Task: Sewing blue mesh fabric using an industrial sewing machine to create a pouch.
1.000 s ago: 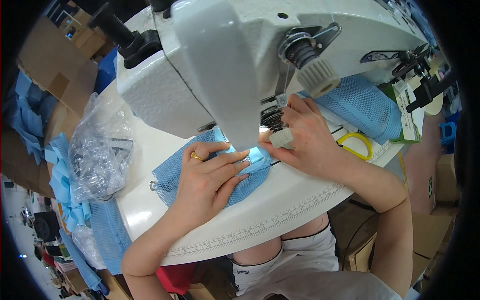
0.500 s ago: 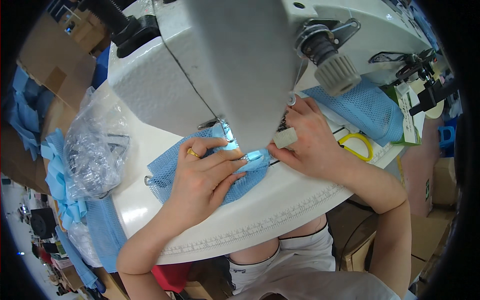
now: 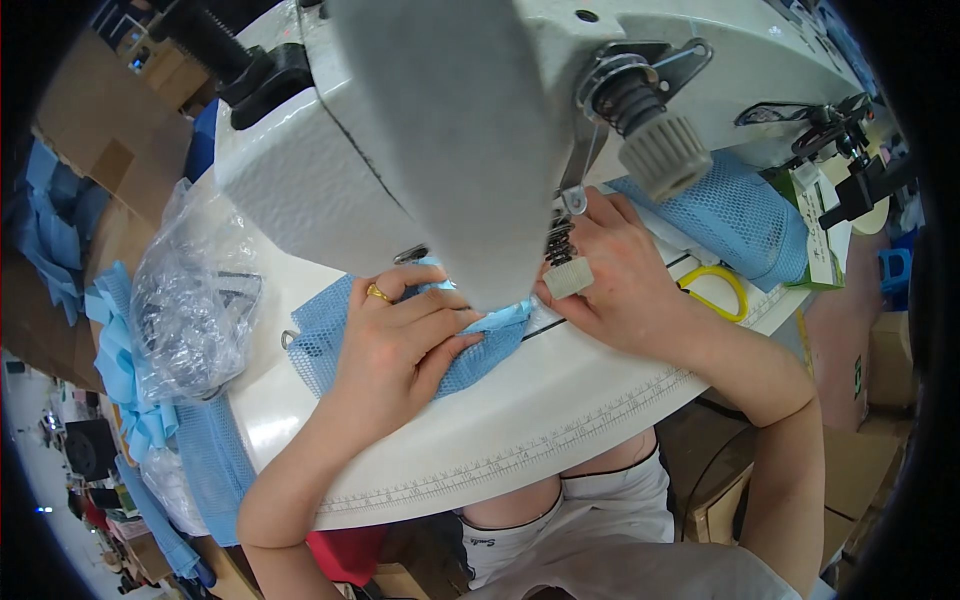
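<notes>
A piece of blue mesh fabric (image 3: pixel 318 330) with a smooth light-blue edging strip (image 3: pixel 503 318) lies on the white table under the head of a sewing machine (image 3: pixel 455 140). On top of it rests my left hand (image 3: pixel 390 345), a gold-coloured ring on one finger. Its bent fingers and thumb grip the fabric near the strip. My right hand (image 3: pixel 622 275) is at the right side of the machine head, thumb beside a pale knob (image 3: pixel 568 277) below a spring. Most of that hand's fingers are hidden behind the machine. The needle is out of sight too.
Another blue mesh piece (image 3: pixel 745 220) lies at the right, near yellow-handled scissors (image 3: pixel 722 292). A clear plastic bag (image 3: pixel 190 310) and light-blue cloth strips (image 3: pixel 120 310) sit at the left. A printed ruler scale (image 3: pixel 530 452) follows the table's curved front edge. Cardboard boxes (image 3: pixel 885 365) stand beyond.
The fabric has slid away from me under the machine head, and less of the strip shows. My left hand has shifted slightly left with it. My right hand stays nearly in place.
</notes>
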Demonstrator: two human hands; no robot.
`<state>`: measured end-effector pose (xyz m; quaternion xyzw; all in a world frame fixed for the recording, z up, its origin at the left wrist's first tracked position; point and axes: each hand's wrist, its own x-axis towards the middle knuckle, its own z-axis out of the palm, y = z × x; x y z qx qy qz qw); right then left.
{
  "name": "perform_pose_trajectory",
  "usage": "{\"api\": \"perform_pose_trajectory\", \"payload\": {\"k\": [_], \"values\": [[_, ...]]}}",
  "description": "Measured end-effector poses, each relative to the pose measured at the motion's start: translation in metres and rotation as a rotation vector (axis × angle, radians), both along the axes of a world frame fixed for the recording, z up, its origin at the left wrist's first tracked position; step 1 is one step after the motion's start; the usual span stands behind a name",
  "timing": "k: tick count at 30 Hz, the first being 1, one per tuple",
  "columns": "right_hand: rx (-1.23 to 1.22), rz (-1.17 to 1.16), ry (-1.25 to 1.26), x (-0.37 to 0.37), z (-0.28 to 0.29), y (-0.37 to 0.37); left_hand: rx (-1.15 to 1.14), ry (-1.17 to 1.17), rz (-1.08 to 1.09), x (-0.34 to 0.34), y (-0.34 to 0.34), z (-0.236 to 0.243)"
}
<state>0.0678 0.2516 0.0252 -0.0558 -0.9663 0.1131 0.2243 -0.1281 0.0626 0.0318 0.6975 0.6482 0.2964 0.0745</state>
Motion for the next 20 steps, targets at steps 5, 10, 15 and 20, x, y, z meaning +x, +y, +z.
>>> {"api": "perform_pose_trajectory", "payload": {"k": [5,10,15,20], "values": [[0.023,0.012,-0.008,-0.0012,-0.0017,0.0004,0.005,0.031,-0.001,-0.0025,0.0006,-0.0005],[0.059,-0.023,0.025,-0.0029,-0.0011,-0.0023,0.005,0.042,0.016,-0.0013,0.0015,0.0000],[0.049,-0.045,0.027,-0.0034,-0.0004,-0.0052,0.026,0.081,0.018,-0.0004,0.0011,-0.0005],[0.026,-0.037,0.028,-0.0040,-0.0039,-0.0053,-0.068,0.115,0.041,0.0033,-0.0013,0.0039]]}}
